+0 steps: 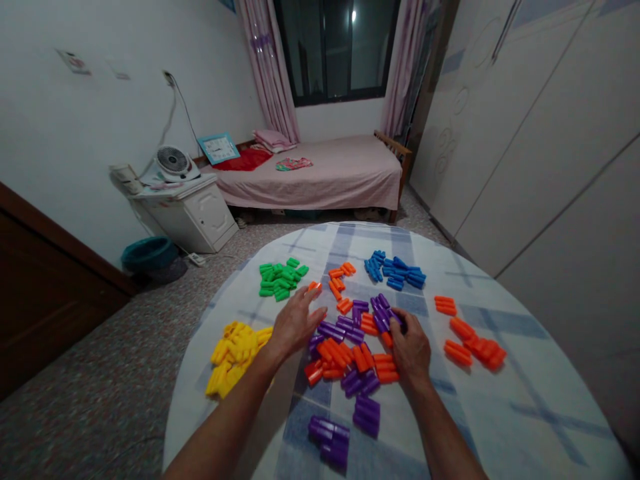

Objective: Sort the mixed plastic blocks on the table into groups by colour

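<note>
My left hand reaches over the left side of a mixed pile, its thumb apart from the fingers. An orange plastic piece shows at its fingertips; whether they touch is unclear. My right hand is closed at the pile's right edge, thumb and fingers on a purple plastic piece partly hidden by them. More purple ribbed pieces lie against it. The pile between my hands mixes orange tube-like pieces with purple ones. Nearer to me sit separate purple pieces.
Sorted heaps lie around the round table: green pieces, yellow pieces, blue pieces and orange pieces. Beyond stand a bed, a white cabinet with a fan, and a bin.
</note>
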Motion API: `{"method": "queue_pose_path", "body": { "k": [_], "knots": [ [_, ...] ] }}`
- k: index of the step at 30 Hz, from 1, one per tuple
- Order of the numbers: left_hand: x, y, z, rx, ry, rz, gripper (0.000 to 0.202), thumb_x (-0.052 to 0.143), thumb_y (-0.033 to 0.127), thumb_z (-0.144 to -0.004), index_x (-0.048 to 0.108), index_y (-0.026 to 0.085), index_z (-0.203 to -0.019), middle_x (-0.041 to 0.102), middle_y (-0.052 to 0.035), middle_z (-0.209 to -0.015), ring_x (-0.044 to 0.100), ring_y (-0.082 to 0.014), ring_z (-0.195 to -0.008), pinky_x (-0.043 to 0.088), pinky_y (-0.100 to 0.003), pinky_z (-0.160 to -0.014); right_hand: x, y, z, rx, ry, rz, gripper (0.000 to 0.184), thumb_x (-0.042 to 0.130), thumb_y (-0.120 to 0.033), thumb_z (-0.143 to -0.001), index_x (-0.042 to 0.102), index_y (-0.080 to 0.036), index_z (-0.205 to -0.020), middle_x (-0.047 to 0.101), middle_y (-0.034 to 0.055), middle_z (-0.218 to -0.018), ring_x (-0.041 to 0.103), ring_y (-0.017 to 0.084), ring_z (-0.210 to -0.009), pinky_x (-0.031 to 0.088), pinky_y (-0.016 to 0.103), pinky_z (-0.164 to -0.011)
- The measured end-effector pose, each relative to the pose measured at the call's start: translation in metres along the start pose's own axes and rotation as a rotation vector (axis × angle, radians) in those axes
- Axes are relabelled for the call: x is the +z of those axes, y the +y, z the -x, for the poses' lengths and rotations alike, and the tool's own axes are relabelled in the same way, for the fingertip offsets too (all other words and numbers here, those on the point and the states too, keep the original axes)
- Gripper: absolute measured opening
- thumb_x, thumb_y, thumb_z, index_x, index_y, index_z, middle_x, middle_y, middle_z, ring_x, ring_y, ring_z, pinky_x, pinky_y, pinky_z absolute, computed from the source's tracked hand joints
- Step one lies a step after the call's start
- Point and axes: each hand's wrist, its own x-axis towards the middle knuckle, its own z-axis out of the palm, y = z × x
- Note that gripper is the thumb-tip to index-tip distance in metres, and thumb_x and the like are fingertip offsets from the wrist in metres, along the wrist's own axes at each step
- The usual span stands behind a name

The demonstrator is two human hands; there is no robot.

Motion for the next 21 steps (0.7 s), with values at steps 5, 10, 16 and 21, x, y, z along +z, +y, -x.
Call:
{"method": "queue_pose_path", "body": {
  "k": [5,10,16,21],
  "knots": [
    [0.054,-0.017,-0.004,-0.039,0.165,0.190,0.046,0.042,0.040,-0.090,0.044,0.019,-0.131,0.047,-0.0120,-0.136,0.035,-0.0247,-0.132,0.033,-0.045,-0.107,-0.001,-0.001,0.001,-0.004,-0.014,-0.023,0.038,0.039,-0.040,-0.082,0.061,-0.020,-0.107,0.062,0.0068,-0.105,0.058,0.021,-0.093,0.041,0.033,-0.080],
    [0.079,-0.028,-0.023,0.046,0.178,0.311,0.035,0.045,0.038,-0.087,0.057,0.020,-0.115,0.052,-0.0112,-0.131,0.036,-0.0266,-0.132,0.026,-0.051,-0.110,-0.002,0.000,0.001,0.002,-0.023,-0.024,0.036,0.039,-0.038,-0.083,0.060,-0.021,-0.107,0.062,0.0062,-0.104,0.058,0.021,-0.093,0.042,0.034,-0.081],
    [0.079,-0.022,-0.024,-0.133,0.166,0.737,0.041,0.043,0.047,-0.087,0.060,0.018,-0.111,0.063,-0.0092,-0.113,0.057,-0.0219,-0.108,0.042,-0.040,-0.098,-0.001,0.000,0.000,-0.012,-0.029,-0.046,0.035,0.039,-0.036,-0.084,0.060,-0.020,-0.106,0.062,0.0069,-0.106,0.057,0.021,-0.096,0.043,0.035,-0.085],
    [0.075,-0.023,-0.025,-0.354,0.159,0.987,0.050,0.042,0.056,-0.085,0.060,0.016,-0.109,0.066,-0.0083,-0.100,0.063,-0.0189,-0.088,0.050,-0.033,-0.077,-0.001,-0.001,0.001,0.058,0.024,-0.159,0.032,0.042,-0.037,-0.084,0.062,-0.021,-0.103,0.064,0.0067,-0.101,0.059,0.021,-0.092,0.045,0.036,-0.084]
  ]
}}
